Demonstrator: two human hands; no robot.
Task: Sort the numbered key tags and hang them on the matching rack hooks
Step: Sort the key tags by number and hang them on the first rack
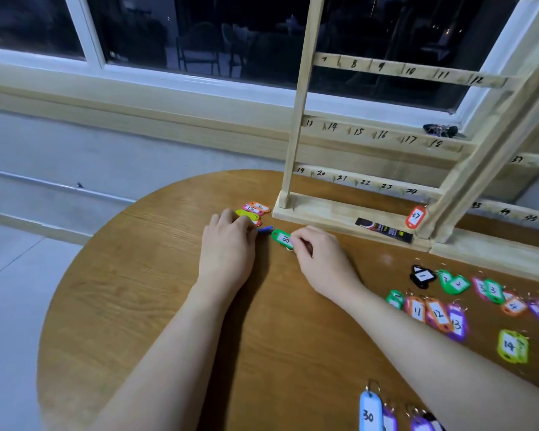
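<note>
Near the middle of the frame, the right hand (319, 256) pinches a green tag (281, 238) marked 8 flat on the round table (131, 275). Left hand (227, 241) curls over a small tag pile (252, 212) beside it. Wooden rack (383, 132) upper right holds one orange 37 tag (415, 216); sorted tags (467, 303) lie lower right.

A round wooden table (143, 306) stands on a pale tiled floor (10, 290) before a light wall (106, 150) with a white-framed window (87, 35) that shows dark outside.
</note>
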